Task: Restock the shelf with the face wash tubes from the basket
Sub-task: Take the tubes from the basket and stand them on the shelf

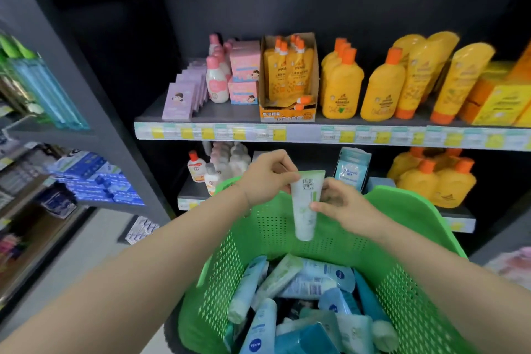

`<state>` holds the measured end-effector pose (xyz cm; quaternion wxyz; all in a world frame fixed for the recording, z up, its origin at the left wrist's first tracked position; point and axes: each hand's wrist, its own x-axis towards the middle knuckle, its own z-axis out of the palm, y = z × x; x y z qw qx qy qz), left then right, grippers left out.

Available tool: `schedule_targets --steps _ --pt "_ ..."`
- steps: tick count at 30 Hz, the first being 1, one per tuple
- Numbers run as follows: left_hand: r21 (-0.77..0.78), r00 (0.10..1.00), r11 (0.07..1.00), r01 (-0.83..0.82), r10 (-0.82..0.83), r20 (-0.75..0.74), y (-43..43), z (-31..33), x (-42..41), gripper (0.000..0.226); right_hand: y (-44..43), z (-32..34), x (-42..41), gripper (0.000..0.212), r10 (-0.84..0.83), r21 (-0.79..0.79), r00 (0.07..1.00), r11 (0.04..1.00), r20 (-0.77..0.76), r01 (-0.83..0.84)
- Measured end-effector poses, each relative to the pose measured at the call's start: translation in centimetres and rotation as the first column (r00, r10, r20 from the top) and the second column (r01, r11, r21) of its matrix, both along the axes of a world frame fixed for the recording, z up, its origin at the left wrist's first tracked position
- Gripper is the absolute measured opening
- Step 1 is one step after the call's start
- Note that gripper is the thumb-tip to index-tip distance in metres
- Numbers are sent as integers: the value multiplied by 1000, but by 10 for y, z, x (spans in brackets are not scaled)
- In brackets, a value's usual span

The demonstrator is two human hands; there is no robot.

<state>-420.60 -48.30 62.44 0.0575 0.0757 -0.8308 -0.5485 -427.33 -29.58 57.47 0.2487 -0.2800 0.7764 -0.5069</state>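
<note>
A white and pale green face wash tube (305, 210) hangs cap down above the green basket (408, 282). My left hand (265, 175) pinches its flat crimped top end. My right hand (342, 204) pinches the tube's right side near the middle. Below, the basket holds several more tubes (290, 290), blue, white and pale green, lying in a heap. The dark shelf (230, 115) stands straight ahead, and its left stretch beside the purple packets is bare.
Purple packets (184, 98), pink bottles and boxes (244, 72), and orange-yellow bottles (382, 89) fill the middle shelf. The lower shelf holds small bottles (198, 167), blue sachets (352, 167) and more yellow bottles (439, 181). Another rack with blue boxes (94, 178) stands at left.
</note>
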Motion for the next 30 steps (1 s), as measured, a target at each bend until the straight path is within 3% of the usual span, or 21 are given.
schedule_targets --steps 3,5,8,15,24,30 --pt "159 995 984 -77 85 -45 -2 18 1 11 -4 22 -3 18 -35 -46 999 998 -26 34" --pt "207 992 972 -111 122 -43 -4 28 3 20 -9 36 -5 15 -63 -71 997 996 -52 59" --pt "134 996 988 -81 86 -34 -13 39 2 36 -17 61 -10 15 -79 -96 991 993 -103 70" --pt "15 993 999 30 -28 -112 -23 70 -2 45 -37 118 -21 17 -101 -192 974 979 -202 62" --pt "105 966 994 12 15 -258 -37 134 -14 40 -60 192 -29 19 -125 -350 951 936 -281 19" --pt "74 945 997 -36 58 -321 -42 173 -20 38 -67 223 -37 25 -164 -319 933 946 -322 56"
